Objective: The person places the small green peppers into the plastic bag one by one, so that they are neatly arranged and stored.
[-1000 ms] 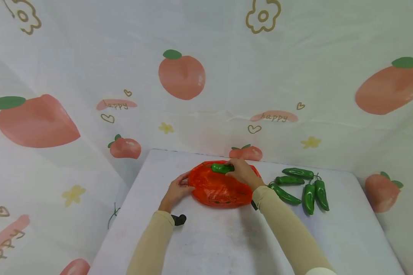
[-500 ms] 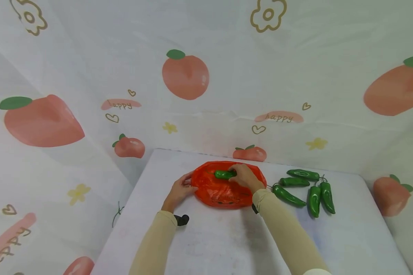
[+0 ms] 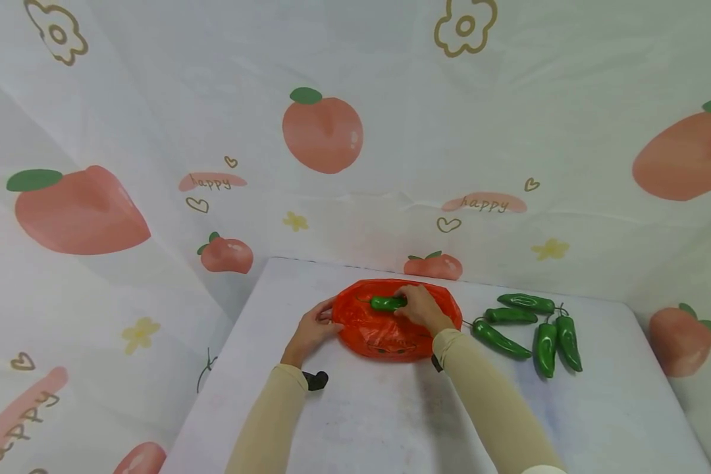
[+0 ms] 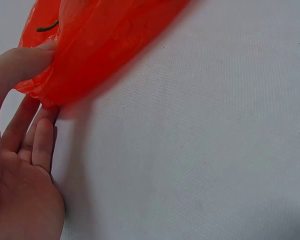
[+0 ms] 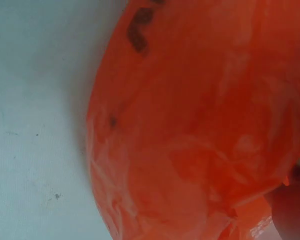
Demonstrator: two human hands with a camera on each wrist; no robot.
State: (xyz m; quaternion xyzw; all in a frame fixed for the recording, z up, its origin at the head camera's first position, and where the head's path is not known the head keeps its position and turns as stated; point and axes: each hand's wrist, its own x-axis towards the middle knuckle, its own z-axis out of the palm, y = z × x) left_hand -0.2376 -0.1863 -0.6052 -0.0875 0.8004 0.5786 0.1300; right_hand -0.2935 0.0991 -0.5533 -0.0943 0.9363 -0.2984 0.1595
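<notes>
A red plastic bag (image 3: 370,336) lies spread on the white table, its mouth facing up. My left hand (image 3: 309,332) pinches the bag's left edge; the left wrist view has the thumb (image 4: 27,64) over the film and the other fingers beneath. Over the bag's mouth, my right hand (image 3: 422,309) grips a green chili pepper (image 3: 384,303) by one end, its stem pointing left. That hand covers the pepper's right part. The right wrist view is mostly filled by the bag (image 5: 190,125), with a bit of the hand at lower right.
Several green chili peppers lie on the table right of the bag, the nearest pepper (image 3: 500,340) with its stem close to the bag's edge. The table (image 3: 355,421) meets a fruit-printed cloth (image 3: 385,171) at the back. A dark strap piece (image 3: 316,380) shows at the left wrist.
The right hand has lowered the chili pepper a little, towards the middle of the bag's mouth. My left hand keeps its hold on the edge. The head view has shifted slightly.
</notes>
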